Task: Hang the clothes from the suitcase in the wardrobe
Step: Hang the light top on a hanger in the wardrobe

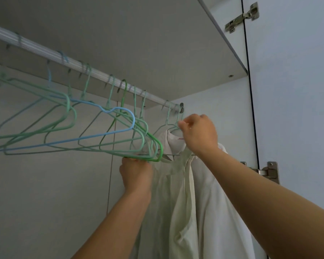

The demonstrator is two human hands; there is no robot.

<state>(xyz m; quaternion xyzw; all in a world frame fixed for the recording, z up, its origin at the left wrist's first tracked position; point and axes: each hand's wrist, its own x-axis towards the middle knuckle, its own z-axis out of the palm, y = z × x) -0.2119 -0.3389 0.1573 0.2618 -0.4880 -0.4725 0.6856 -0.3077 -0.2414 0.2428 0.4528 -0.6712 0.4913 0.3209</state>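
A ribbed metal rail (pixel 94 71) is seen spanning the wardrobe. Pale, creased cloth garments (pixel 185 193) are hung at its right end. Thin green and blue wire hangers (pixel 108 126) are bunched leftward, gripped by curled left hand (pixel 137 174) fingers. A hanger neck is pinched by the right hand (pixel 198 135).

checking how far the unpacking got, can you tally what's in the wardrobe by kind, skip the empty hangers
pale green garment: 1
white garment: 1
door hinges: 2
hanging rail: 1
total: 5
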